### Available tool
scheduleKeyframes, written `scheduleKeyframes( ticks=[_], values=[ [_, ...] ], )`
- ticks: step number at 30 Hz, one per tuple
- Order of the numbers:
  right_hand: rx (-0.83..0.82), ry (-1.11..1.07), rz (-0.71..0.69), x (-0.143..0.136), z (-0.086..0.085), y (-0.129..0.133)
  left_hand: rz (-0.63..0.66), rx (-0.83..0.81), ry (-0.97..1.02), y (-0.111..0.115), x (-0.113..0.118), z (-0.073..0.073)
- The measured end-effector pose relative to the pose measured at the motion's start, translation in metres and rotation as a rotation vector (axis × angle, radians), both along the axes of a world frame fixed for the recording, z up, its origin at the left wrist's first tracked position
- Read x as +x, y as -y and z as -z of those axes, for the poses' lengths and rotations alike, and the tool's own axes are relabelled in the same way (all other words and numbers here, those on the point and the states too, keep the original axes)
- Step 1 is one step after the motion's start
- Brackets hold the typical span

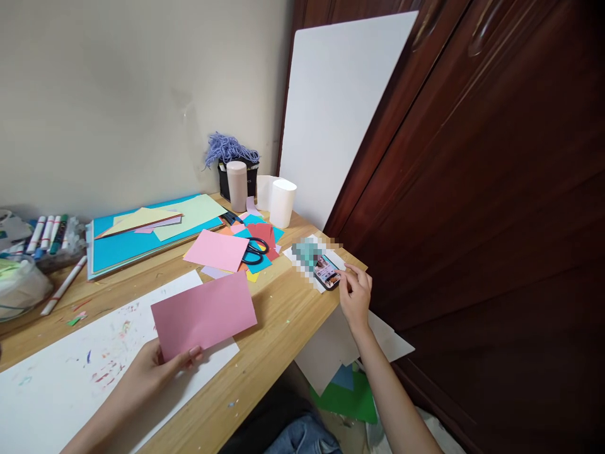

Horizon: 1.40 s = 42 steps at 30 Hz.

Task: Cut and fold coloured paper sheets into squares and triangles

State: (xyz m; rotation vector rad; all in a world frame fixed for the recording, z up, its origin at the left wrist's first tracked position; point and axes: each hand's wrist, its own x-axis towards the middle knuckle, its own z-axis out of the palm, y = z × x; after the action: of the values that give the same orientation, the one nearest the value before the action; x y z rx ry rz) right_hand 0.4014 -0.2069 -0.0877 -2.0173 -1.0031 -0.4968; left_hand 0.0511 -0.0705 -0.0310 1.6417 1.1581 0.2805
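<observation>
My left hand (158, 366) pinches the lower edge of a pink sheet of paper (203, 312), thumb in front and fingers behind. The sheet is tilted up above a paint-marked white sheet (113, 347). At the table's right corner, my right hand (355, 291) has its fingers apart, with a fingertip at the screen of a smartphone (327, 272). Nothing is held in that hand. White paper lies under the phone, and a blurred patch hides what is beside it. A second pink sheet (217, 250) partly covers scissors with black handles (256, 251).
Coloured paper scraps (262, 233) surround the scissors. Behind them stand a white container (283, 203), a beige bottle (237, 186) and a black box (224, 180) with purple yarn. Stacked sheets (123, 249) and markers (47, 233) lie left. A dark wooden wardrobe (472, 221) borders the right side.
</observation>
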Motion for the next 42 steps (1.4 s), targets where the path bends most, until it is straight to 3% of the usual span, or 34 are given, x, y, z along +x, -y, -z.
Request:
scheduleKeyframes(
  ticks=[8, 17, 23, 30, 42],
  values=[
    [-0.010, 0.000, -0.012, 0.000, 0.000, -0.003, -0.063, 0.041, 0.009, 0.003, -0.001, 0.007],
    [0.002, 0.021, -0.029, 0.004, 0.003, -0.002, 0.020, -0.033, -0.042, -0.004, -0.004, 0.009],
    [0.011, 0.016, -0.011, 0.003, 0.001, -0.001, -0.046, 0.029, -0.012, 0.001, -0.001, 0.006],
    [0.011, 0.006, -0.005, 0.003, 0.001, -0.001, -0.017, -0.073, -0.012, -0.005, -0.005, 0.010],
    [0.009, -0.018, -0.006, 0.003, 0.000, 0.000, -0.012, -0.074, -0.007, -0.009, -0.007, 0.016]
  ],
)
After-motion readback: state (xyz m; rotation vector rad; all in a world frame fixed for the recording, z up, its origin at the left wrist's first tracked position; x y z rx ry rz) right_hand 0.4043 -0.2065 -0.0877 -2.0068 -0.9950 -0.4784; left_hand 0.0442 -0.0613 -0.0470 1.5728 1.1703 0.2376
